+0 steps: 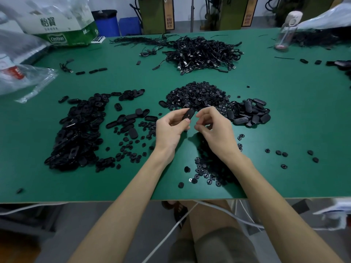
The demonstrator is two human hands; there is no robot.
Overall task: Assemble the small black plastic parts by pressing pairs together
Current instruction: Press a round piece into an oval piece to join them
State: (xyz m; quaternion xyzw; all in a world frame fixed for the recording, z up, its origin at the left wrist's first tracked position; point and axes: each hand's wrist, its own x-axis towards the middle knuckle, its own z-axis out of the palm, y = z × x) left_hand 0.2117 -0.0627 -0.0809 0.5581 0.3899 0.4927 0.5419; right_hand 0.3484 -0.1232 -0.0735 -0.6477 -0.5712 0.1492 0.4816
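My left hand (170, 128) pinches a black oval plastic part (188, 114) between thumb and fingers, held above the green table (284, 114). My right hand (214, 126) is just right of it, fingers curled with the tips close to the part; whether it holds a small piece is hidden. A heap of small round black parts (197, 95) lies behind the hands. Oval shells are piled at the left (79, 133) and at the right (250, 112). More small round parts (210, 168) lie under my right forearm.
A tangle of black cables (203, 54) sits at the back centre. A green and white carton (62, 25) and plastic bags (24, 78) stand at the back left. A clear bottle (286, 31) is at the back right. Loose parts are scattered near the table's front edge (114, 201).
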